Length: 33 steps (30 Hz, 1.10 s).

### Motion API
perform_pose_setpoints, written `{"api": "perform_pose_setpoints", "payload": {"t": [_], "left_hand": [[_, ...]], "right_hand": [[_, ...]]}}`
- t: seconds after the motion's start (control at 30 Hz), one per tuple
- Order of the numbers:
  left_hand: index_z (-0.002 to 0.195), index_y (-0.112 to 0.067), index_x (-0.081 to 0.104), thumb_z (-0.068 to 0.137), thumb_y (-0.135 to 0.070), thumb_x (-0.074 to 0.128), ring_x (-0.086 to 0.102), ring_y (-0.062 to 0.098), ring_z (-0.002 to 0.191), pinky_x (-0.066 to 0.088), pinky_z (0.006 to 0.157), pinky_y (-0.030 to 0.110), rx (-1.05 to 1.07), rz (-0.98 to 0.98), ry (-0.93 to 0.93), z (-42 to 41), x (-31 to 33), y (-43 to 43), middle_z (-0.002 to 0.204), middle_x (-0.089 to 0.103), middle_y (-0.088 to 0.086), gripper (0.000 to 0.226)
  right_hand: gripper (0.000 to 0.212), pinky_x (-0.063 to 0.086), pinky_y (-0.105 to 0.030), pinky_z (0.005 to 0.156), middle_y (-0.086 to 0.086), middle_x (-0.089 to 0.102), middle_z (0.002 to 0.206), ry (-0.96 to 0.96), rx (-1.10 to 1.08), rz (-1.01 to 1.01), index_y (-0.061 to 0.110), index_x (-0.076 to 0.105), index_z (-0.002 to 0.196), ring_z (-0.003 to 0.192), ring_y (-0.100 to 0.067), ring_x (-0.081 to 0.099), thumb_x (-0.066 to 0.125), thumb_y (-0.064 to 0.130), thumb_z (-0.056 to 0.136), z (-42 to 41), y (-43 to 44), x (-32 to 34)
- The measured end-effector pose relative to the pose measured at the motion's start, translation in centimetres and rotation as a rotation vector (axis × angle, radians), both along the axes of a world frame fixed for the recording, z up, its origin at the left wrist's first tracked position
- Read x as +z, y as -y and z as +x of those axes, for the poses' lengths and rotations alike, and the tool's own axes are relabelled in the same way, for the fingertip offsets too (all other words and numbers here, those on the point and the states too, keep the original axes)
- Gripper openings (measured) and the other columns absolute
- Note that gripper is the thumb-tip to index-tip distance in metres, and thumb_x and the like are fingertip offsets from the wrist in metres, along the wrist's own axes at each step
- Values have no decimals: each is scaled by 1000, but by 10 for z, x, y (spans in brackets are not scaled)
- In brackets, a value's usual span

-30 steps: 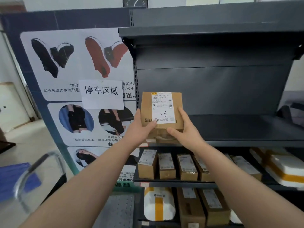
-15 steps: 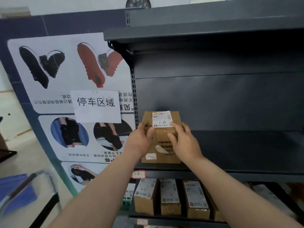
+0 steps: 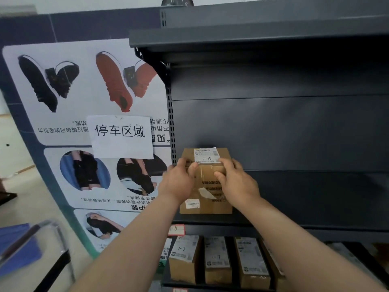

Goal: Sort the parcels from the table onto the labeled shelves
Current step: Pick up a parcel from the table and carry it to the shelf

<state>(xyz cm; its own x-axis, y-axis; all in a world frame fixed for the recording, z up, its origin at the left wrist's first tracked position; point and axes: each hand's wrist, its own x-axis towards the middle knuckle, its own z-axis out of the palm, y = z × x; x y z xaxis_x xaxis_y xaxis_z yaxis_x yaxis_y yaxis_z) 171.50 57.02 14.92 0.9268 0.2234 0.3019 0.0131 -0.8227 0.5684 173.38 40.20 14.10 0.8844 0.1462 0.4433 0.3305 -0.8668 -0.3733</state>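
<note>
A brown cardboard parcel [image 3: 207, 186] with a white label marked 1-6 stands on the dark metal shelf [image 3: 294, 216], at its left end against the upright. My left hand [image 3: 179, 182] grips the parcel's left side, fingers curled over its top edge. From the other side my right hand [image 3: 235, 182] holds it, thumb on the front face. A small red-edged tag [image 3: 176, 229] marked 1-6 hangs on the shelf's front lip below the parcel.
The shelf below holds several upright brown parcels [image 3: 216, 260] labelled 1-7. A poster board [image 3: 84, 123] with shoe pictures and a white paper sign [image 3: 121, 137] stands left of the rack. A cart handle [image 3: 42, 249] shows at the lower left. The shelf stretches bare to the right.
Both hands have carried the parcel forward from in front of the rack and set it down on the shelf's left end. The camera has come closer.
</note>
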Motion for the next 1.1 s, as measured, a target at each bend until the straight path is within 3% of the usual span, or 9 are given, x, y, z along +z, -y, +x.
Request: {"api": "perform_pose_setpoints", "payload": {"t": [0.1,0.17,0.23,0.33,0.43,0.57,0.7,0.83,1.1], "left_hand": [[144,-28,37,101,-53,23,21,39,141,33,107,54,59,239,-40,-11,15,6,154,25,16,52],[148,-23,34,102,-49,25,10,33,148,24,116,51,50,334,39,-18,21,12,161,14,10,53],[151,-18,31,103,-43,29,7,29,150,15,120,47,-20,400,120,-27,22,20,163,14,8,54],[149,-15,35,102,-38,35,9,27,149,10,121,42,-169,500,202,-46,15,42,161,20,8,52],[141,-17,47,101,-34,40,21,26,144,21,118,40,-308,534,241,-64,9,70,155,34,6,45],[125,-23,60,98,-30,46,39,25,129,42,101,39,-524,606,196,-81,-5,117,141,51,1,32],[124,-21,59,97,-22,46,46,26,116,47,89,40,-692,701,126,-104,-21,178,125,59,3,30],[121,-21,59,96,-14,44,48,26,108,45,75,35,-871,810,-7,-156,-47,257,115,58,7,30],[127,-32,59,98,-32,51,58,22,109,52,92,40,-1322,817,-207,-338,-92,408,126,57,4,30]], "right_hand": [[58,35,-50,105,-7,29,154,-7,-23,-125,28,19,147,139,-29,32,40,51,98,-5,5,6],[70,24,-52,113,-7,18,160,-6,-48,-122,25,7,152,147,-28,15,39,54,97,-16,12,10],[71,21,-49,114,-5,16,161,24,-82,-143,22,4,153,148,-25,11,37,53,98,-32,22,9],[66,20,-45,115,-4,18,160,23,-163,-254,20,15,153,148,-23,10,34,53,99,-61,45,-4],[64,20,-43,116,-5,23,159,-26,-225,-353,19,25,151,148,-24,13,37,53,98,-91,70,-27],[60,26,-43,113,-4,35,154,-67,-311,-375,18,37,146,147,-24,20,40,52,97,-143,116,-47],[55,19,-43,118,-1,27,157,-197,-434,-369,21,30,148,149,-21,10,36,47,100,-204,178,-58],[51,25,-43,115,0,37,150,-323,-567,-314,23,39,142,145,-22,20,39,49,98,-294,248,-81],[53,22,-41,116,-3,33,153,-576,-906,-185,20,33,148,147,-24,17,39,45,101,-531,334,-124]]}}
